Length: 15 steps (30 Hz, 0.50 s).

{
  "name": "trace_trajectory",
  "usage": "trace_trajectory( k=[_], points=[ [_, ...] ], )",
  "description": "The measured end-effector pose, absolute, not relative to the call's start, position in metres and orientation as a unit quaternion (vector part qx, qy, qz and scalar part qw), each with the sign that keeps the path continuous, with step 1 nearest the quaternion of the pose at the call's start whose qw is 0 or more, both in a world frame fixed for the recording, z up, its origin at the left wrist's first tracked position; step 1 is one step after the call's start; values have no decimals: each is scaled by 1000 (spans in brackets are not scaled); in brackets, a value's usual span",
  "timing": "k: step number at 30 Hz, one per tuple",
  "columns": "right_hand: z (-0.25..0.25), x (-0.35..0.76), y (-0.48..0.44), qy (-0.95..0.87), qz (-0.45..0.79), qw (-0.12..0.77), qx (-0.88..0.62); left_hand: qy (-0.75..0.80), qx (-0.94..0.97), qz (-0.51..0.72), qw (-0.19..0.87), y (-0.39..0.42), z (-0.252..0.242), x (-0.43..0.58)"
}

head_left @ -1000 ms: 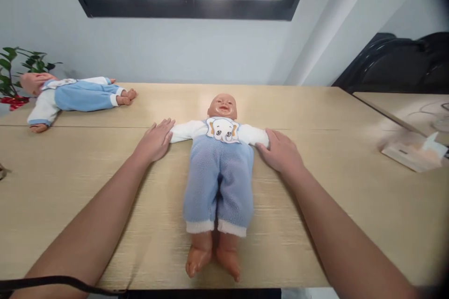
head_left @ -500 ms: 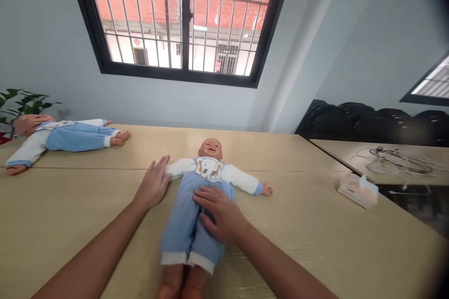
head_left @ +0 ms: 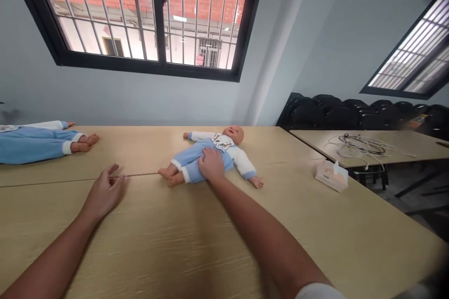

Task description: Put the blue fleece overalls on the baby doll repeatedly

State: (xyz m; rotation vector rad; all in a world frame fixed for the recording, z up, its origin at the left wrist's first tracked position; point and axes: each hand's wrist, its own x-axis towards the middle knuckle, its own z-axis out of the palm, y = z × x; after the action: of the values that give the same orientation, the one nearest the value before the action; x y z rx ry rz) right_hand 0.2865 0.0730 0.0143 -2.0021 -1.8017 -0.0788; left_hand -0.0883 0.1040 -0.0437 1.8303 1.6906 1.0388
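A baby doll (head_left: 194, 156) in blue overalls with white sleeves and an elephant-face bib lies on its back on the table (head_left: 168, 233). Its head points to the far right and its bare feet to the near left. My right hand (head_left: 212, 164) is on the doll's belly, its fingers curled against the blue cloth. Off to the left of the doll's feet, my left hand (head_left: 105, 190) hovers at or just over the tabletop, fingers apart and holding nothing.
A second doll (head_left: 38, 142) in like clothes lies at the far left, cut off by the view. A tissue box (head_left: 331, 175) stands on the right. Beyond it, tangled cables (head_left: 361, 145) lie on another table, with stacked black chairs (head_left: 308, 114) behind. A barred window (head_left: 161, 23) is in the wall.
The doll has slid away from me and turned, feet now to the left, with my right hand on it. My left hand has left the doll's arm and moved left. The view has swung right.
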Motion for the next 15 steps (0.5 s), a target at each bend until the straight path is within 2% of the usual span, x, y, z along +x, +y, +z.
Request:
trace_trajectory(
  k=[15],
  points=[
    [27, 503, 139, -516, -73, 119, -845, 609, 703, 290, 226, 108, -61, -102]
  ],
)
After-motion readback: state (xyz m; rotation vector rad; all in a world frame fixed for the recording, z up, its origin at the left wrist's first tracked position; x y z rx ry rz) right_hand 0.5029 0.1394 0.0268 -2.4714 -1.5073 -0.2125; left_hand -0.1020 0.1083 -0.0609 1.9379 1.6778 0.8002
